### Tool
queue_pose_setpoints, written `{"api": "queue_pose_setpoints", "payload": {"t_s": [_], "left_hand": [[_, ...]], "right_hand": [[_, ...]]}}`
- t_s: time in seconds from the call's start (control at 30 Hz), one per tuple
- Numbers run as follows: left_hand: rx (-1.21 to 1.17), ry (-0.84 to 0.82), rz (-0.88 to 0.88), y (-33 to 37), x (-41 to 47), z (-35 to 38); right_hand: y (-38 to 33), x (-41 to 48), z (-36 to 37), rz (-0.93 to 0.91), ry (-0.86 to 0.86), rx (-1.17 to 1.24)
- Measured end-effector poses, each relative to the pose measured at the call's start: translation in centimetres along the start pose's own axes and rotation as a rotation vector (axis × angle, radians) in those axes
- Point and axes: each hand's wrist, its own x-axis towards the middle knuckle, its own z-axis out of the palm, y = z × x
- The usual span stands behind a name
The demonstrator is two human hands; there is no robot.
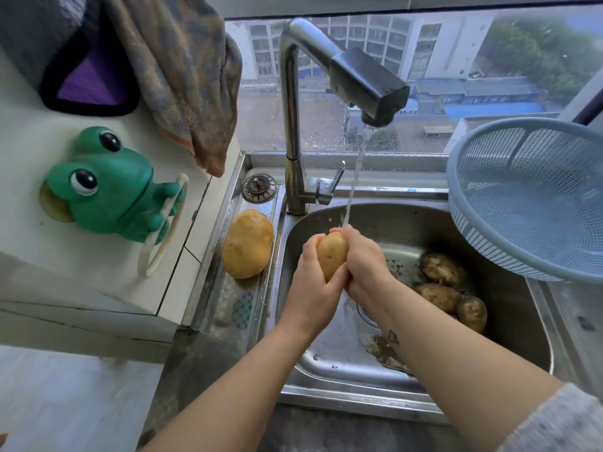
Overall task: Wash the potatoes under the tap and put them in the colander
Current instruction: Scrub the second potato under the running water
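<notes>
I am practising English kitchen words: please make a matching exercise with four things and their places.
Things:
1. small yellow potato
2. large yellow potato
3. three muddy brown potatoes
4. blue plastic mesh colander
Places:
A. at the steel sink's right edge
B. between left hand and right hand, under the tap
C. on the ledge left of the sink
D. on the sink floor
Pairs: 1-B, 2-C, 3-D, 4-A

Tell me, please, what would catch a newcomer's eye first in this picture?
First, the pale potato held by the left hand and right hand under the running tap, over the sink. Then the green frog on the white surface at left, and the empty blue colander at right, near three muddy potatoes in the basin.
</notes>
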Motion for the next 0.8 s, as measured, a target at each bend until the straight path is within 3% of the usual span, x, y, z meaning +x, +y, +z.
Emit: {"api": "queue_pose_setpoints", "payload": {"t_s": [0.13,0.23,0.3,0.47,0.57,0.63,0.73,0.8], "left_hand": [[-0.127,0.047,-0.102,0.0,1.0,-0.1],[-0.455,0.015,-0.383,0.7,2.2,-0.5],[-0.444,-0.052,-0.422,0.9,2.5,-0.9],[-0.042,0.012,-0.108,0.5,1.4,-0.7],[0.030,0.025,0.004,0.2,0.8,-0.5],[-0.092,0.028,-0.075,0.5,1.2,-0.7],[-0.543,-0.011,-0.365,1.3,2.1,-1.5],[-0.683,-0.089,-0.451,1.5,2.3,-2.0]], "right_hand": [[0.0,0.3,0.1,0.014,-0.087,0.097],[0.9,0.3,0.0,-0.161,-0.172,-0.087],[1.5,0.7,-0.3,-0.216,-0.188,-0.161],[0.6,1.4,0.3,-0.102,-0.103,-0.080],[-0.3,1.2,0.7,-0.050,-0.077,0.007],[-0.4,1.4,0.5,-0.080,-0.121,-0.053],[0.1,1.1,0.0,-0.147,-0.264,-0.076],[0.6,1.2,-0.5,-0.188,-0.330,-0.052]]}}
